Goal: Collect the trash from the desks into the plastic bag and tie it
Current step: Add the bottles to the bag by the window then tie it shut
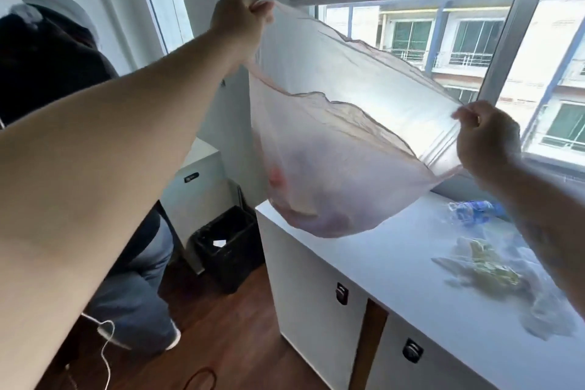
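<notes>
Denim and a dark top mark another person [47,79] at the far left, with a black bin [228,244] on the floor beside them; neither bears on this step. Next comes the left hand [240,14], raised high, fingers curled and pinching one side of the rim of the plastic bag [332,174]. That bag is pinkish and see-through and hangs between the hands with its mouth stretched wide. Its sagging bottom holds a few dim items and sits over the left corner of the desk [380,263]; whether it touches the top I cannot tell. The right hand [487,136], held lower, pinches the opposite side of the rim.

Further right on the desk lie a crushed bottle [474,209] near the far edge and a crumpled wrapper [484,269] towards the middle, apart from each other.

The step looks like readying the open bag for loading. It would probably go best with the bottom settled on the left corner and the left hand alone holding the rim up. That frees the right hand, nearer the trash, to lift each piece in. The film looks thin, so the bottle should be lowered, not dropped, and enough rim left slack for the knot
</notes>
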